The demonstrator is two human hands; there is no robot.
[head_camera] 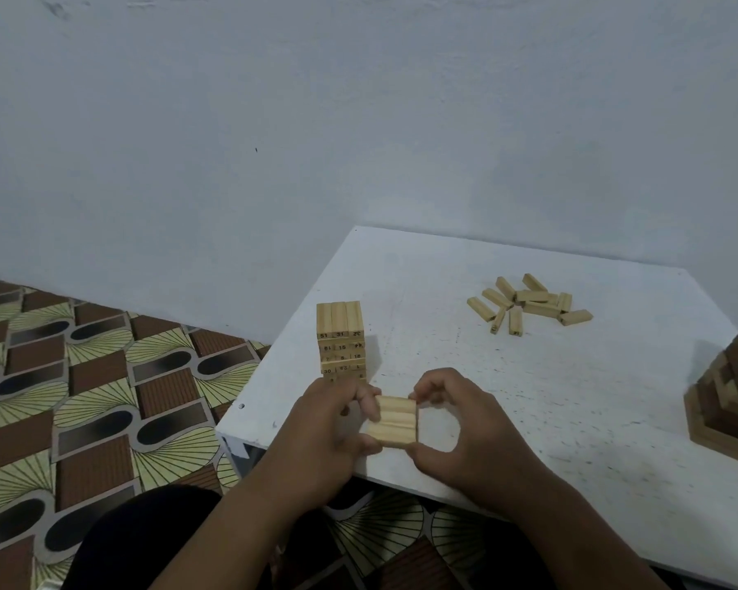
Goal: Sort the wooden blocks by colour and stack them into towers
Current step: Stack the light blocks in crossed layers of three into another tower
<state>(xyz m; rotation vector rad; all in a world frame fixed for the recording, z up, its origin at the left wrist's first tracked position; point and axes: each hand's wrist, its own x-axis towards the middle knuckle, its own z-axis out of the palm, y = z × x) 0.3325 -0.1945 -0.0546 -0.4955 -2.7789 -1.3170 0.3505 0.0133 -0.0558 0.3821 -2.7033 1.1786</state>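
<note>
fingers (365, 400) of both hands pinching block row (395, 421)

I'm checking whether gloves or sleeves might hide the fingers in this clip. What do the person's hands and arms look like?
Both the left hand and the right hand are bare: no gloves, rings, watch or bands visible. The forearms are uncovered as far as the picture's lower edge, with no sleeve in view.

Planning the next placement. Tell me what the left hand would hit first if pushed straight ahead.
Probably the pale block tower, just beyond the left hand, which grips the three-block set; depth is unclear.
</note>
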